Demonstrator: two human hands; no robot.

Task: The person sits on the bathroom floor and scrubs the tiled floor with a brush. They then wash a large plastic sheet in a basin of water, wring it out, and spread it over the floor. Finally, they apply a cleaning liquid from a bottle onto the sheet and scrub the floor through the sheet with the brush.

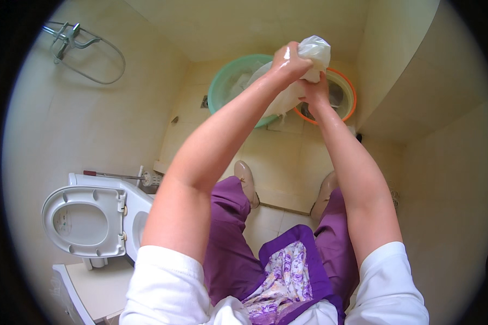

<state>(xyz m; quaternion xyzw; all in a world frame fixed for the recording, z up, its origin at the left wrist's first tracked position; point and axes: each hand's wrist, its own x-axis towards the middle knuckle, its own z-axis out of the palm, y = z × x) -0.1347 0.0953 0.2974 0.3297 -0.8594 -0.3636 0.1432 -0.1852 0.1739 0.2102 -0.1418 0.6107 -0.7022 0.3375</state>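
Note:
A wet, thin white cloth (314, 48) is bunched up between my hands, above the gap between two basins. My left hand (292, 61) grips its upper part, and my right hand (316, 91) holds it just below. Part of the cloth hangs down to the left over the rim of a green plastic basin (212, 91). More pale, wet material lies inside that basin. Under my right hand stands a smaller basin with an orange rim (354, 95), with dark items in it, partly hidden by my forearm.
A white toilet with a raised seat (83, 221) stands at the left, with a toilet brush (148, 178) beside it. A shower mixer with a hose (71, 38) is on the left wall. A floor drain (204, 101) lies left of the green basin. A low floor step (282, 202) runs between my shoes.

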